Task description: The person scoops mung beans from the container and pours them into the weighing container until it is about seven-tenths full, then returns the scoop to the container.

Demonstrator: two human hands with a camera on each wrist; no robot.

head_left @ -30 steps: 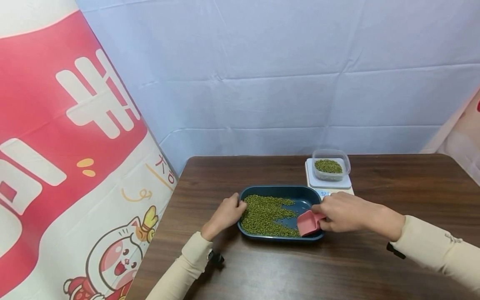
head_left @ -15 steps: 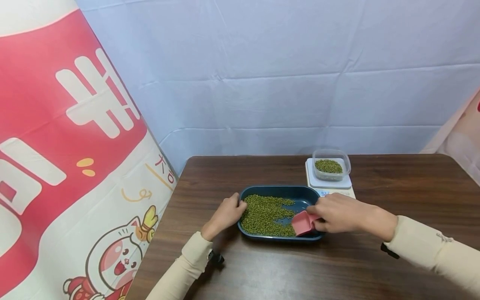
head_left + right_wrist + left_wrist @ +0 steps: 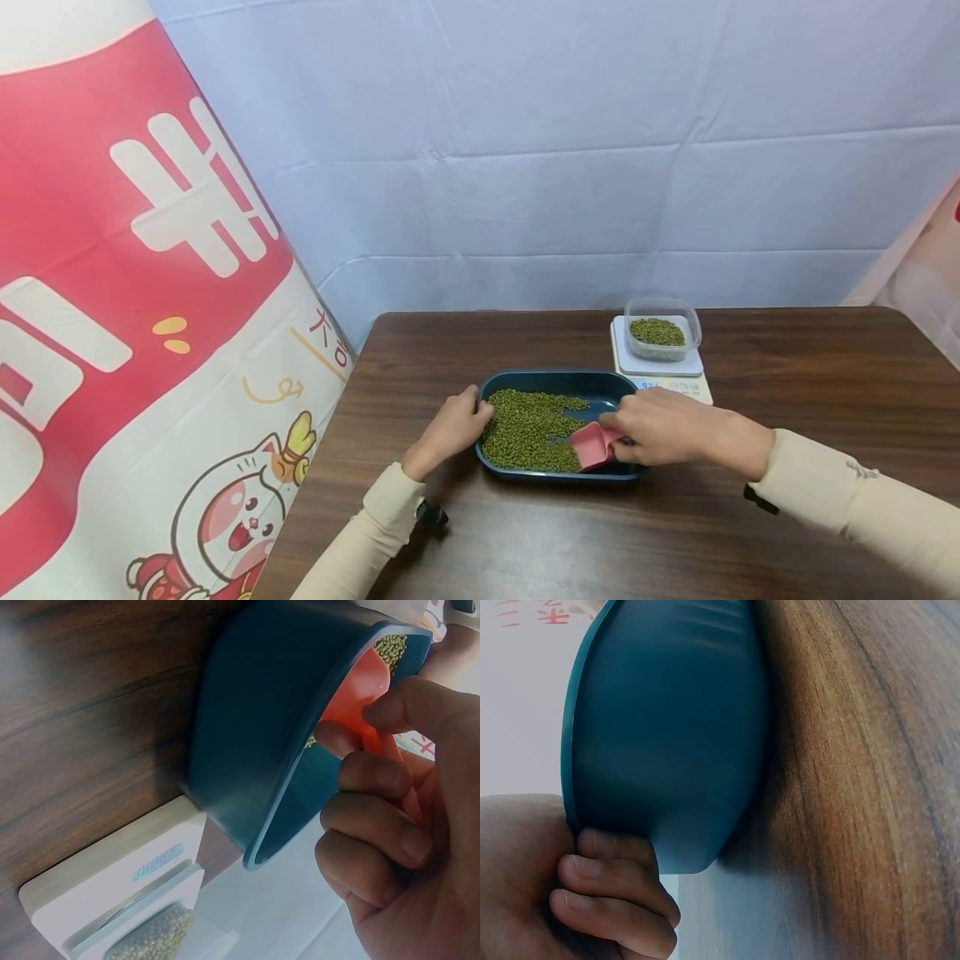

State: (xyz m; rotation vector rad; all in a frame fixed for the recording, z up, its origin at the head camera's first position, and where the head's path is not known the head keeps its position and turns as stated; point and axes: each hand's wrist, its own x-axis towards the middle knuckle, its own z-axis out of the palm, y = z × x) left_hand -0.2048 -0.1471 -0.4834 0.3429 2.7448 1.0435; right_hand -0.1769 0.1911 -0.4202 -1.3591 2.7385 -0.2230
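Note:
A dark blue tray (image 3: 558,381) on the table holds a bed of green mung beans (image 3: 525,429), with its bare bottom showing toward the right. My left hand (image 3: 453,423) grips the tray's left end, thumb over the rim; in the left wrist view its curled fingers (image 3: 615,900) lie against the outer wall (image 3: 667,727). My right hand (image 3: 663,425) holds a pink scoop (image 3: 592,446) by its handle, inside the tray's right half. The scoop's front edge meets the beans. In the right wrist view the fingers wrap the scoop's handle (image 3: 394,757).
Behind the tray's right end stands a white kitchen scale (image 3: 660,368) with a lit display. On it sits a clear plastic container (image 3: 693,333) partly filled with mung beans. The brown wooden table (image 3: 525,533) extends around them; a pale cloth (image 3: 525,167) hangs behind.
My right hand has slid the scoop leftward through the tray, up to and into the beans. More of the scale's front now shows. My left hand has stayed on the rim.

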